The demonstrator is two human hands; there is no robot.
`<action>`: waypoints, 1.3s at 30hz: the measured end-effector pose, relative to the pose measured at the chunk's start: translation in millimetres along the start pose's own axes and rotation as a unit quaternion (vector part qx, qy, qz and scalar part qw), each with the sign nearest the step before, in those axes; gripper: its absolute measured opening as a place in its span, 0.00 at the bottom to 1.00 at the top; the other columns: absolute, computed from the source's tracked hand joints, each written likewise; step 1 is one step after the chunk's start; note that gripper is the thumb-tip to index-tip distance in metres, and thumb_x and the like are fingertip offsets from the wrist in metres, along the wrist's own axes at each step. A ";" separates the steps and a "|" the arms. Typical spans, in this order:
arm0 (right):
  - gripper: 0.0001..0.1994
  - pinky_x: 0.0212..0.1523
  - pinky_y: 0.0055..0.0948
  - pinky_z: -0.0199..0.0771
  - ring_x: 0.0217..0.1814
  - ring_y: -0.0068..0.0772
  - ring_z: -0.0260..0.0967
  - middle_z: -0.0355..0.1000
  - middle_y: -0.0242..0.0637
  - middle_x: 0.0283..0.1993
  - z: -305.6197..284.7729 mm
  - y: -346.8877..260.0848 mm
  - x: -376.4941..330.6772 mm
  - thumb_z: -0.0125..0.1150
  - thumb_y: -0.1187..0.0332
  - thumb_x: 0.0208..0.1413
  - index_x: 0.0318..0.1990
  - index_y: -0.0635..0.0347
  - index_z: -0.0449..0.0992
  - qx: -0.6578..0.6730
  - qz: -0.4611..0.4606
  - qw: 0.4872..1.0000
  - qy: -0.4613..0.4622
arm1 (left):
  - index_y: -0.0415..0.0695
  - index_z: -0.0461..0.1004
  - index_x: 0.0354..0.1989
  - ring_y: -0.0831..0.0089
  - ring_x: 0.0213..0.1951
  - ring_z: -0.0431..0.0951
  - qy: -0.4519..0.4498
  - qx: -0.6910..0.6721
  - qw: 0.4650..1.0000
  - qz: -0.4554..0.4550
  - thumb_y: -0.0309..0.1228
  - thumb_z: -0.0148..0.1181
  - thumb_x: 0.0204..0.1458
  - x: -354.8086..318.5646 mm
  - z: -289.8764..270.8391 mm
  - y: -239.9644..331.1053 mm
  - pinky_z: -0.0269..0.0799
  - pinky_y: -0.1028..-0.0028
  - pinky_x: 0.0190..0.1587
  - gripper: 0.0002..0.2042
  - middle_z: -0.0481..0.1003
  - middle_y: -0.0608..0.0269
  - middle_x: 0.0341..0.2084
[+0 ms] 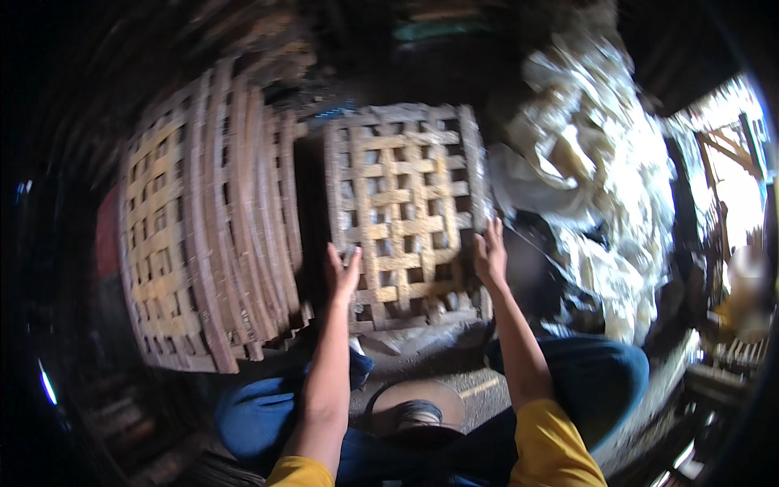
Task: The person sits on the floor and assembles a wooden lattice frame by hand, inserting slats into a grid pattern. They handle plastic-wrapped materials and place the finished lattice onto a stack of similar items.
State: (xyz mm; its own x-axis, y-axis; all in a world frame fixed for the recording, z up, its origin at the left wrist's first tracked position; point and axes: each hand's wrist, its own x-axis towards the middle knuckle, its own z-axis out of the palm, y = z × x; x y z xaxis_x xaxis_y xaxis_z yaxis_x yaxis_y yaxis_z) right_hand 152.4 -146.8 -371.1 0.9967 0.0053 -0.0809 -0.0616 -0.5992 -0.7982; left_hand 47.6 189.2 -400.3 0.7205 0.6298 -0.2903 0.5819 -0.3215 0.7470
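While the person sits low with knees in blue trousers spread wide, a round disc-like thing, perhaps a stool top or a sandal sole, shows between the legs, though the blur makes it hard to call. Up from there come both forearms in yellow sleeves. The left hand is flat against the left edge of a single woven lattice panel, fingers stretched up and spread, pressing rather than wrapping. The right hand sits on the panel's right edge, fingers curled over the rim, so it looks like a light grip on that side. The panel stands nearly upright in front of the person, its lower edge down by the grey ground, held between the two hands.

As for progress: just to the left, a thick stack of matching lattice panels leans on edge, many already gathered together, their stepped corners showing at the bottom. The one in hand stands apart from that stack, with a dark gap between them, so it reads as not yet joined to the rest.

Further out, on the right, a big heap of pale, shredded fibre or husk piles up. The ground is dusty and littered. The space is dim, shed-like, with bright daylight breaking in at the far right opening.
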 end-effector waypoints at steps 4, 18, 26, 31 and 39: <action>0.40 0.75 0.43 0.47 0.79 0.64 0.38 0.39 0.65 0.76 -2.6 7.8 1.9 0.57 0.64 0.62 0.74 0.68 0.41 -0.048 -0.055 0.997 -0.016 | 0.34 0.49 0.72 0.51 0.73 0.51 -0.058 -0.026 0.998 -0.026 0.60 0.56 0.56 -5.1 -6.5 21.9 0.46 0.63 0.73 0.47 0.51 0.40 0.71; 0.29 0.64 0.49 0.63 0.68 0.49 0.60 0.65 0.46 0.64 -230.0 108.4 -78.6 0.62 0.58 0.51 0.62 0.56 0.68 -0.422 0.274 0.863 0.050 | 0.42 0.73 0.55 0.63 0.36 0.80 0.140 0.060 0.988 0.033 0.31 0.63 0.55 -49.7 -16.1 -39.7 0.76 0.66 0.43 0.19 0.79 0.53 0.37; 0.14 0.53 0.50 0.69 0.53 0.46 0.73 0.79 0.41 0.44 -266.9 120.4 -68.2 0.52 0.60 0.58 0.39 0.55 0.82 -0.421 0.161 0.885 0.116 | 0.44 0.71 0.58 0.58 0.40 0.78 0.152 0.122 0.980 0.042 0.29 0.62 0.54 -63.3 -44.2 -28.7 0.74 0.64 0.44 0.22 0.76 0.52 0.43; 0.12 0.51 0.50 0.69 0.50 0.48 0.74 0.79 0.44 0.41 -334.2 69.9 -21.6 0.53 0.60 0.57 0.35 0.55 0.81 -0.468 0.070 0.866 0.158 | 0.47 0.72 0.57 0.56 0.44 0.78 0.168 0.097 0.963 0.185 0.29 0.62 0.53 -55.2 -39.6 22.7 0.74 0.63 0.47 0.21 0.78 0.52 0.44; 0.04 0.51 0.48 0.63 0.48 0.39 0.76 0.79 0.36 0.35 -531.6 -81.2 -35.2 0.60 0.63 0.53 0.36 0.46 0.78 -0.489 0.011 0.840 0.233 | 0.41 0.68 0.60 0.54 0.50 0.74 0.054 -0.035 0.907 0.416 0.32 0.65 0.52 -98.3 21.1 179.6 0.73 0.60 0.51 0.26 0.73 0.47 0.51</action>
State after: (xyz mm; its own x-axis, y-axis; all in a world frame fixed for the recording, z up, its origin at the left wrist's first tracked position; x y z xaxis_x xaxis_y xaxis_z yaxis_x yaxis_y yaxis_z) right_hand 150.3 -523.8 13.8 0.9220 -0.1922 0.3360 -0.2351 -0.9676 0.0918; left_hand 89.2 54.7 -250.2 0.8564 0.2567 0.4479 -0.1737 -0.6737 0.7183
